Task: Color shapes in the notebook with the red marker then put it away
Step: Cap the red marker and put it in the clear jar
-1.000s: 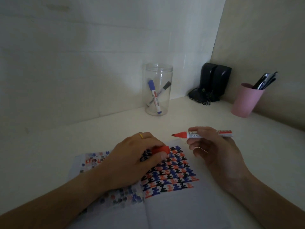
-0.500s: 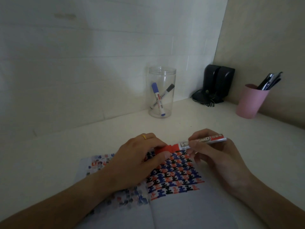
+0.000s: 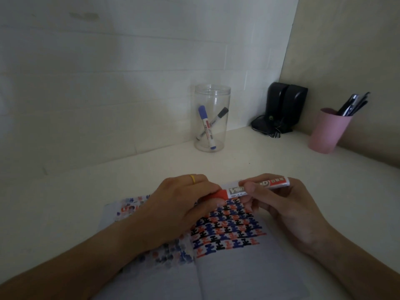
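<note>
Head view: coloring looks finished, judging by the notebook (image 3: 227,230) grid filled red, blue and black. Left hand (image 3: 184,204) pinches the red cap (image 3: 217,194) at the red marker (image 3: 257,186), which right hand (image 3: 279,204) fingers grip above the page. Storing remains. Clear jar (image 3: 211,118) on the tabletop (image 3: 259,154) holds 2 markers; pink cup (image 3: 328,131) holds pens.

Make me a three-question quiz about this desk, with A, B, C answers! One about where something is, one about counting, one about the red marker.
1. Where is the pink cup?
A. far right of the desk
B. on the notebook
C. inside the jar

2. How many markers stand in the clear jar?
A. none
B. two
C. five

3. The red marker is:
A. lying in the jar
B. capped, between both hands
C. on the floor

Answers: 1 A, it stands by the right wall. 2 B, one blue-capped, one black-capped. 3 B, the left hand grips the cap end and the right hand the barrel.
</note>
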`<state>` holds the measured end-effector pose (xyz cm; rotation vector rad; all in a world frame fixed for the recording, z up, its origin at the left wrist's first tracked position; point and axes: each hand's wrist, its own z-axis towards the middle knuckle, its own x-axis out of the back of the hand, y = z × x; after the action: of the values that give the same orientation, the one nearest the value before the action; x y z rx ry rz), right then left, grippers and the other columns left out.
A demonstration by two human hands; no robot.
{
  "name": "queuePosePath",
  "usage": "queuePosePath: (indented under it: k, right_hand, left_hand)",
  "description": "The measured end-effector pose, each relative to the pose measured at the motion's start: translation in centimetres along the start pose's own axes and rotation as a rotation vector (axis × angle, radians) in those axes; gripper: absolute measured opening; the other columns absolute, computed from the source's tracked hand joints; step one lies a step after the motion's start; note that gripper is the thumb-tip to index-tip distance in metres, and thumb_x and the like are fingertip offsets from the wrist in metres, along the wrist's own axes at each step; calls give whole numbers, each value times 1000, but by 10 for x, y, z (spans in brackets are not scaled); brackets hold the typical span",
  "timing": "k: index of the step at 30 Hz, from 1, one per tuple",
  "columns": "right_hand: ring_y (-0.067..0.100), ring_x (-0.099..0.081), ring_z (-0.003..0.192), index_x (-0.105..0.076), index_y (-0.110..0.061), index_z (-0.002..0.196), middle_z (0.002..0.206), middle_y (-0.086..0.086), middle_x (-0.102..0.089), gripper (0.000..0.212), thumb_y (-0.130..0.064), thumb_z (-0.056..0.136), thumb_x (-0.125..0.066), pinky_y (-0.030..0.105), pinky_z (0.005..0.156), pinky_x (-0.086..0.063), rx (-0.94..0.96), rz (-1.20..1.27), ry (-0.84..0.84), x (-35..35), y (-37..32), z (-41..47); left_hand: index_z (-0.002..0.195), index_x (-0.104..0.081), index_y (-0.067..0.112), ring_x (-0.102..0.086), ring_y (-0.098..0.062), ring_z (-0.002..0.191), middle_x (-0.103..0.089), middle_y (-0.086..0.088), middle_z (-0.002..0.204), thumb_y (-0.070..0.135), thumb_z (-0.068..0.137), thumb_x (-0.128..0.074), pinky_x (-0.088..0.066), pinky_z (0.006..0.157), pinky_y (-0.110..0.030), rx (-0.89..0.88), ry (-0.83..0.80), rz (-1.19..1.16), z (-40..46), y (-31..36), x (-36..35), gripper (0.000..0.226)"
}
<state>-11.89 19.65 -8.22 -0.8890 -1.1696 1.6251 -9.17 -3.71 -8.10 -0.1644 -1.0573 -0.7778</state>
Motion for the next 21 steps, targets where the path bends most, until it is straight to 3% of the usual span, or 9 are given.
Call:
queuePosePath:
  k: [3, 10, 15, 18, 21]
  right_hand:
    - [26, -72, 65, -79, 5, 90, 74, 21, -77, 16, -4, 78, -74, 25, 61, -58, 28, -41, -17, -1, 1, -3]
    - [28, -74, 69, -81, 3, 92, 79, 24, -78, 20, -8, 76, -76, 28, 65, -60, -55, -18, -64, 1, -5, -6]
    - [29, -75, 77, -79, 0, 97, 86, 24, -79, 28, -14, 73, -80, 32, 71, -60, -99, 18, -98, -13, -13, -2]
    - [22, -74, 76, -76, 1, 92, 86, 16, -78, 23, -4, 70, -82, 26, 64, -57, -101, 13, -65, -10, -19, -2]
    - [18, -74, 68, -68, 3, 81, 76, 9, -78, 17, 4, 71, -81, 21, 61, -55, -30, -152, 8, -4, -30, -6]
  left_hand:
    - [111, -67, 14, -55, -6, 75, -69, 1, 92, 39, 103, -48, -38, 71, -9, -107, -15, 83, 0, -3, 2, 33]
    - [109, -68, 10, -56, -10, 72, -68, -1, 88, 35, 103, -52, -45, 66, -18, -155, 31, 54, -1, 3, 3, 31]
    - [112, -69, 21, -56, 0, 77, -66, 12, 91, 50, 97, -55, -43, 72, -6, -25, 105, -17, -5, -3, 23, 36]
    - [126, -64, 27, -57, -5, 80, -58, 18, 91, 66, 91, -49, -48, 72, -15, 76, 155, 7, -2, -8, 23, 55]
    - [126, -63, 25, -55, -7, 82, -60, 11, 92, 60, 96, -45, -49, 73, -23, 38, 200, 120, -5, -11, 39, 50]
